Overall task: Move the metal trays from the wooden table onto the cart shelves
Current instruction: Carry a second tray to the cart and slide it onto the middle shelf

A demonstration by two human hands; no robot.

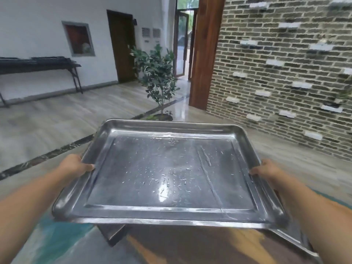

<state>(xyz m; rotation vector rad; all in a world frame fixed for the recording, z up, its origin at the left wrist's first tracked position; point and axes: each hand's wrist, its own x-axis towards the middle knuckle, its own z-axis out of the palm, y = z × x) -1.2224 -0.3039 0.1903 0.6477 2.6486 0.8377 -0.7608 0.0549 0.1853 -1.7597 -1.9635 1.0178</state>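
Metal tray (167,125), perhaps water droplets (167,181) inside, left hand (75,166) and right hand (267,169) gripping its side rims

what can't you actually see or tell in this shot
- Head view: the fingers of the left hand and right hand below the held tray, hidden by its rim.
- Head view: the second tray on the wooden table, mostly covered by the held tray and right forearm; how many remain is unclear.
- Head view: the cart, outside the frame.
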